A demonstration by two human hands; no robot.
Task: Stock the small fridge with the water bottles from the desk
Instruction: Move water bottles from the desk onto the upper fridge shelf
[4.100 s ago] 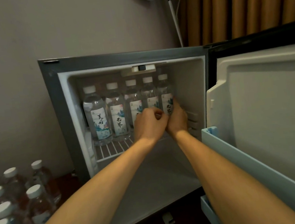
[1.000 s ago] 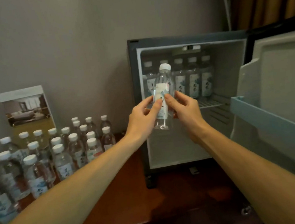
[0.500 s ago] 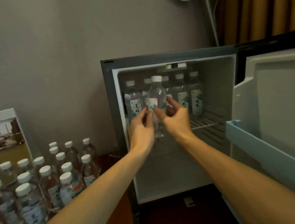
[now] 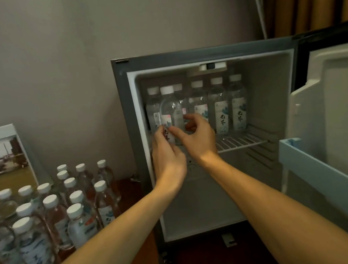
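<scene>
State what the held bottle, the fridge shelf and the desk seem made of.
Bottle: clear, glossy plastic, likely; see-through with glints, matte white cap.
Shelf: white-coated metal wire, seemingly; thin parallel bars.
Desk: reddish-brown wood or veneer, polished; it shines faintly.

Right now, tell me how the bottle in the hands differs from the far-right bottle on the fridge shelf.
The held bottle is pinched by the left hand and right hand; the far-right bottle stands untouched. The held bottle is nearer the front, left; the far-right bottle is in the back row. Both are clear, upright, white-capped.
</scene>
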